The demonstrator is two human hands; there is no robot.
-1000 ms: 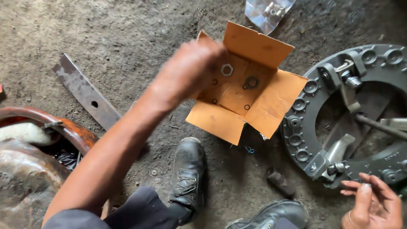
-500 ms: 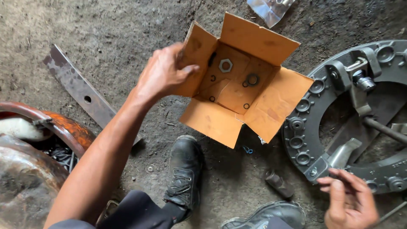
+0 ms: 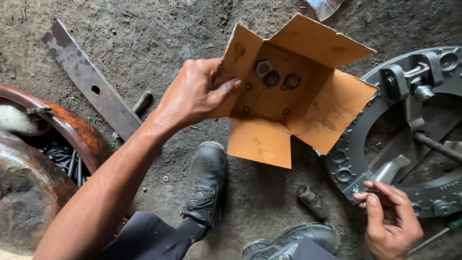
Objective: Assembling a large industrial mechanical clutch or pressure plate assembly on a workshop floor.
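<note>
My left hand [image 3: 195, 94] grips the left flap of an open brown cardboard box [image 3: 308, 108] and holds it tilted above the dirt floor. Several nuts and washers [image 3: 274, 79] lie inside the box, slid toward its far side. My right hand [image 3: 392, 219] sits low at the right, fingertips pinched together at the near rim of a large grey round metal clutch cover [image 3: 385, 144]; whether something small is between the fingers is not clear.
A flat rusty steel bar [image 3: 89, 79] with a hole lies at the upper left. A rusty round drum [image 3: 53, 159] stands at the left edge. A short metal socket [image 3: 313, 200] lies between my black shoes [image 3: 204, 180]. A clear plastic bag [image 3: 325, 7] is at the top.
My left hand moved from above the box to its left flap, took hold and lifted the box closer. The nuts slid together. My right hand stayed by the clutch cover rim.
</note>
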